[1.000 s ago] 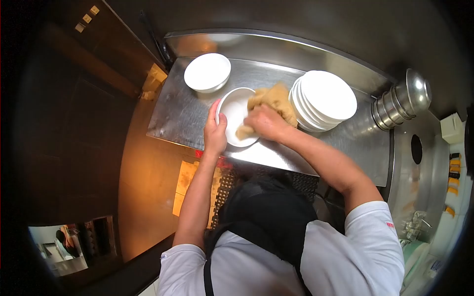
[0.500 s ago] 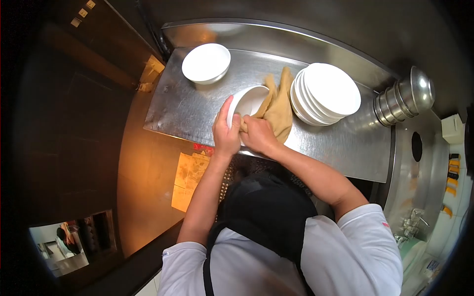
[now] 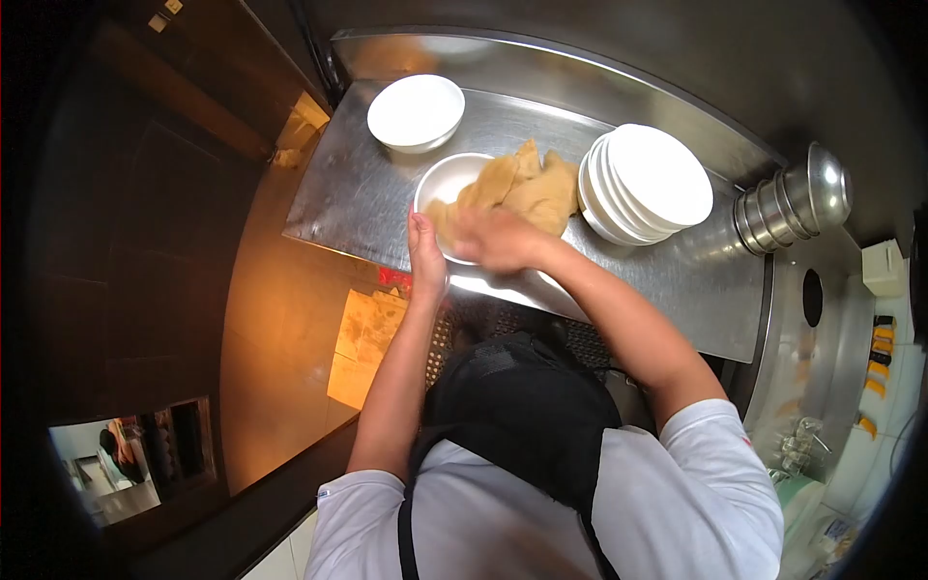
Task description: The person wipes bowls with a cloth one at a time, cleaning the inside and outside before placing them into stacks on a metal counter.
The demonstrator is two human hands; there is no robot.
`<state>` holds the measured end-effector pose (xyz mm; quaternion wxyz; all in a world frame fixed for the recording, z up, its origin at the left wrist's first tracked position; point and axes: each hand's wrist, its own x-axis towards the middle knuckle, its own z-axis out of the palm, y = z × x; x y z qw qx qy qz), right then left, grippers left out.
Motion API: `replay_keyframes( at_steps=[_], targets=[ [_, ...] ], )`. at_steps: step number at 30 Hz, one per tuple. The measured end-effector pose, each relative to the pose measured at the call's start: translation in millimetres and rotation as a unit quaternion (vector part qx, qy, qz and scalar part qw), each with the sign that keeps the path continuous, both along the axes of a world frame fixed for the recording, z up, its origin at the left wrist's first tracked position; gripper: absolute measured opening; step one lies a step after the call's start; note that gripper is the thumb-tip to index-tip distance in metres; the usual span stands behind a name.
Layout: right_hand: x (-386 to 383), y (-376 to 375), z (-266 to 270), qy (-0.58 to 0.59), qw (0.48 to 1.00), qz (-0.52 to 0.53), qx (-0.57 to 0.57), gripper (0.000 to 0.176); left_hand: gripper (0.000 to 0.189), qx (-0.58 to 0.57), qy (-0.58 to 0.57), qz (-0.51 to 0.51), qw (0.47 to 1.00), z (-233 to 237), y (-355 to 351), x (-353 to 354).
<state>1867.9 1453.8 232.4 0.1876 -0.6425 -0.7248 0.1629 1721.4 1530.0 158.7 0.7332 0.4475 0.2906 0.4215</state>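
In the head view, a white bowl [image 3: 443, 181] is tilted a little with its opening up, at the near part of the steel counter. My left hand [image 3: 428, 259] grips its near-left rim, thumb up along the side. A tan cloth [image 3: 530, 188] is bunched inside the bowl and spills over its right side. Smeared by motion, my right hand [image 3: 498, 240] presses the cloth into the bowl; its fingers are partly hidden in the folds.
Another white bowl [image 3: 416, 111] stands at the back left of the steel counter [image 3: 338, 193]. To the right are a stack of white dishes [image 3: 657, 174] and nested metal bowls [image 3: 785, 208] lying on their side. A raised steel backsplash [image 3: 541, 70] bounds the far edge.
The bowl has tipped from facing right to facing more upward and moved slightly left. My right hand has moved the cloth across into the bowl.
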Motion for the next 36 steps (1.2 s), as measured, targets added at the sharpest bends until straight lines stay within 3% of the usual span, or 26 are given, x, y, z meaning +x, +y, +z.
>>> replay_keyframes(
  at_steps=[1,2,5,6,9,10,13,14,15,17,18,21,25,27,29,31,32,35,36],
  targets=[
    [-6.2,4.8,-1.4,-0.033,0.985,0.109,-0.127,0.054,0.064,-0.008,0.002,-0.018,1.000,2.6,3.1,-2.5],
    [-6.7,8.1,-2.0,-0.019,0.983,0.116,-0.143,0.055,0.064,-0.017,0.003,-0.035,0.999,5.0,6.1,-5.9],
    [4.0,17.3,10.5,-0.167,0.978,0.025,-0.118,0.055,0.061,0.031,0.023,-0.025,0.999,3.6,8.2,-7.0],
    [14.8,14.4,-14.4,-0.198,0.980,0.023,0.019,0.051,0.060,0.051,0.027,-0.013,0.998,4.3,7.9,-5.0],
    [-9.0,12.3,-17.5,-0.123,0.982,-0.135,-0.054,0.045,0.058,0.086,0.034,0.037,0.995,-5.1,4.0,1.0],
    [-23.6,7.8,-18.0,-0.137,0.970,-0.197,-0.025,0.043,0.058,0.095,0.042,0.052,0.993,-4.0,-1.6,3.1],
    [-37.4,4.5,7.8,0.044,0.978,-0.147,-0.142,0.048,0.059,0.085,0.024,0.062,0.994,-4.6,-4.3,4.5],
    [-33.1,5.4,-4.3,0.126,0.971,-0.176,-0.095,0.049,0.059,0.075,0.019,0.054,0.996,-5.2,-5.1,3.3],
    [-30.3,5.9,1.5,0.219,0.943,-0.249,-0.041,0.049,0.059,0.066,0.012,0.045,0.997,-2.5,-4.8,2.7],
    [-24.7,9.6,11.4,0.393,0.838,-0.373,0.066,0.048,0.062,0.083,0.023,0.032,0.996,1.9,-0.7,5.5],
    [-20.2,18.6,1.9,0.341,0.832,-0.382,0.214,0.046,0.062,0.065,0.014,0.023,0.998,1.6,-1.9,5.2],
    [-27.8,27.0,-11.8,0.217,0.932,-0.291,0.015,0.047,0.064,0.058,0.043,-0.008,0.997,1.4,-0.3,8.4],
    [-15.0,9.6,5.3,0.286,0.948,-0.077,-0.119,0.042,0.064,0.019,-0.023,-0.006,1.000,-1.2,4.9,4.2],
    [8.6,6.5,17.7,0.077,0.977,0.048,-0.191,0.038,0.064,0.040,-0.022,-0.010,0.999,2.6,4.1,-0.8],
    [23.5,5.3,35.5,-0.165,0.944,0.129,-0.257,0.033,0.063,0.097,0.015,-0.011,0.995,2.2,5.1,2.0],
    [41.7,2.8,28.1,-0.266,0.960,0.080,0.033,0.027,0.062,0.143,0.027,-0.018,0.989,9.2,5.3,2.5],
    [48.5,1.7,23.8,-0.310,0.932,0.050,0.179,0.023,0.062,0.165,0.030,-0.020,0.986,13.1,5.2,3.5],
    [48.8,-1.0,-7.3,-0.327,0.922,-0.003,0.206,0.018,0.067,0.254,0.054,0.001,0.966,19.2,2.2,3.0],
    [43.1,-8.8,-21.9,-0.270,0.944,-0.024,0.187,0.022,0.067,0.285,0.071,0.017,0.956,18.0,2.7,5.7]
  ],
)
